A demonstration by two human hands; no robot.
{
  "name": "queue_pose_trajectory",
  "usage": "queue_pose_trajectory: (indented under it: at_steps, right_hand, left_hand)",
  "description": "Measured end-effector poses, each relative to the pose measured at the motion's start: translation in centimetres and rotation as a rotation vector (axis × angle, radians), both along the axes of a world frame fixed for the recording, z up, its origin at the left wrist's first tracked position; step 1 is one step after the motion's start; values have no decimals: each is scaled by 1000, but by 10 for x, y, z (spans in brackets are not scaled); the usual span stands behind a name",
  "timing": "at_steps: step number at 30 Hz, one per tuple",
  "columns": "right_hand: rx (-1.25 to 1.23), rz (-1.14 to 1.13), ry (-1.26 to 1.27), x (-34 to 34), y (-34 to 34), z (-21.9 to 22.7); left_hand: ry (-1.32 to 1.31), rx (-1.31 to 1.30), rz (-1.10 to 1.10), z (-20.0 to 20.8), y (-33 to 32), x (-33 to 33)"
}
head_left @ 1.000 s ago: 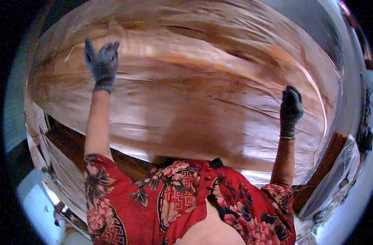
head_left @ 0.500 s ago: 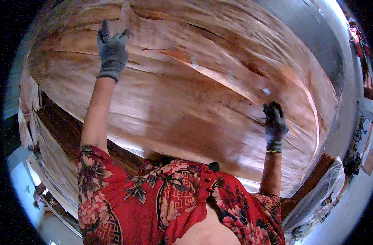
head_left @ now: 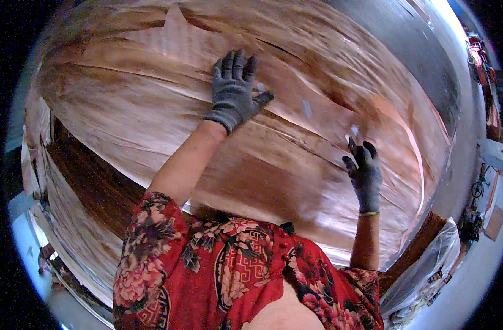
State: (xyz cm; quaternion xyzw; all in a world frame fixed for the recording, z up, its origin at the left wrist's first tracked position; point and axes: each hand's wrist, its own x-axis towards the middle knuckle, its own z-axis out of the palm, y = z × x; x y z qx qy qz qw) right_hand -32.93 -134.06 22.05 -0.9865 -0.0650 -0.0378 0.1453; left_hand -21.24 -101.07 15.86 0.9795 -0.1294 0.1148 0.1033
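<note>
A broad layer of thin brown wood-like sheets (head_left: 251, 181), wrinkled and overlapping, spreads before me; they look like veneer. My left hand (head_left: 232, 96), in a grey knit glove, lies flat on it with fingers spread, beside a long seam. My right hand (head_left: 364, 170), in a similar glove, is at the right end of that seam, with thumb and index finger apart and the other fingers bent. A small pale piece (head_left: 348, 138) shows at its index fingertip; I cannot tell whether it is held. A short pale tape strip (head_left: 307, 108) sticks across the seam between the hands.
A dark grey surface (head_left: 394, 49) borders the sheets at the far right. Clear plastic film (head_left: 447, 253) hangs over a brown stack at the near right. More pale sheets (head_left: 75, 214) lie at the left, beside a dark brown stretch. A red machine (head_left: 477, 55) stands beyond.
My left hand has moved right and slightly nearer, from the far left of the sheet to the seam, and now lies flat. My right hand has shifted slightly, its thumb and index finger spreading. The seam's raised edge looks flatter.
</note>
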Motion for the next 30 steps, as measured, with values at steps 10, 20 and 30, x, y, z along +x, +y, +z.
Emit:
queue_pose_trajectory:
  at_steps: [10,20,30]
  right_hand:
    - [978,-76,708,72,102,8]
    - [2,281,264,117,131,-16]
    - [-182,161,363,127,145,-29]
  left_hand:
    - [-134,-79,-112,-33,4,12]
    - [-103,-203,-60,-24,-26,7]
    - [-128,-161,-29,-34,-38,10]
